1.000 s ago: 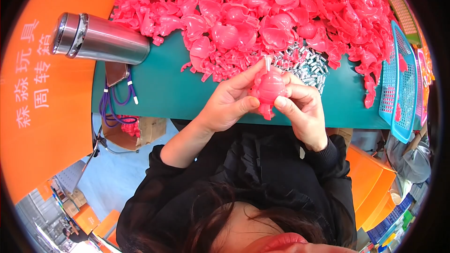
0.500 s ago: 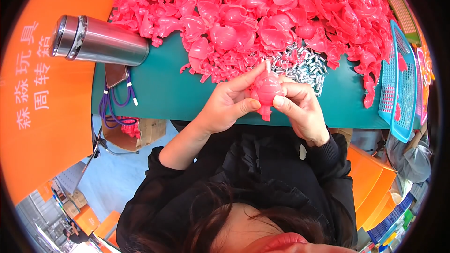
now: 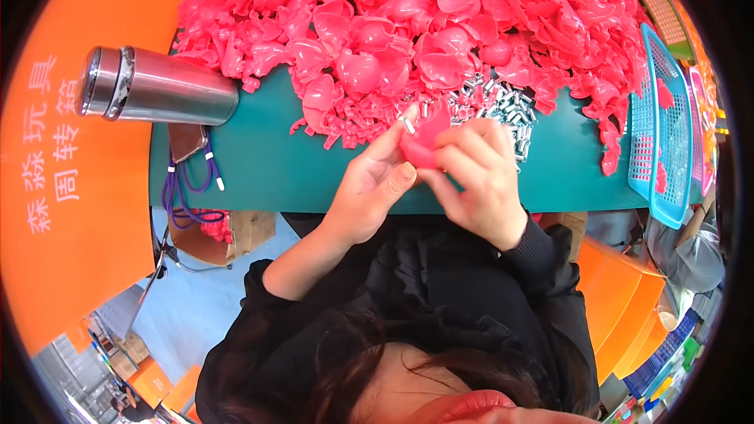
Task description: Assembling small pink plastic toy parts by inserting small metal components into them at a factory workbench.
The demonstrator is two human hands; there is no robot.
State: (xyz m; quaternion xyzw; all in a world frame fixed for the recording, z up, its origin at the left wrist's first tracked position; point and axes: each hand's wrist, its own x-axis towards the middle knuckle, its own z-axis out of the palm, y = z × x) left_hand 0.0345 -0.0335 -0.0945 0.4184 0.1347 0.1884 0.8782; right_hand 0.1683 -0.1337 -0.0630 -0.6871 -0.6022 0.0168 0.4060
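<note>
Left hand and right hand pinched a pink plastic shell; small metal cylinders lay just beyond.

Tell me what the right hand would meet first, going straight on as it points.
The right hand would first meet the pink piece, which it seems to be touching; beyond that, probably the left hand, though depth is unclear.

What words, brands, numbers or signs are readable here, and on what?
Large orange panel: two rows of big white characters, legible, but I don't copy wording out.
Small orange box, lower left: pale marks, too small to read.
Metal flask: no writing visible.
Held pink piece: no lettering discernible.
</note>
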